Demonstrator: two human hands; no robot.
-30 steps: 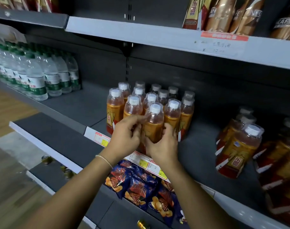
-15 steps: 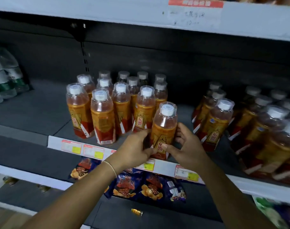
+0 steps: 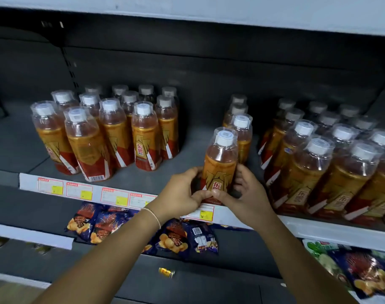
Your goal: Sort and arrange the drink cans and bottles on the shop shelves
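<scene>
An orange drink bottle (image 3: 220,163) with a white cap and a red and gold label stands upright at the front edge of the dark shelf (image 3: 187,148). My left hand (image 3: 180,196) grips its lower left side and my right hand (image 3: 246,195) grips its lower right side, thumbs meeting across the label. Right behind it stands a short row of the same bottles (image 3: 242,130). A block of several matching bottles (image 3: 103,132) stands to the left, and a larger block (image 3: 331,159) fills the shelf on the right.
A white price strip (image 3: 82,190) with yellow tags runs along the shelf front. Dark blue snack bags (image 3: 176,238) lie on the shelf below, with more bags (image 3: 362,270) at the lower right. A small yellow can (image 3: 166,272) lies on its side lower down.
Both hands carried the bottle to the right, away from the left block, into the gap in front of the short middle row. The camera swung right with them.
</scene>
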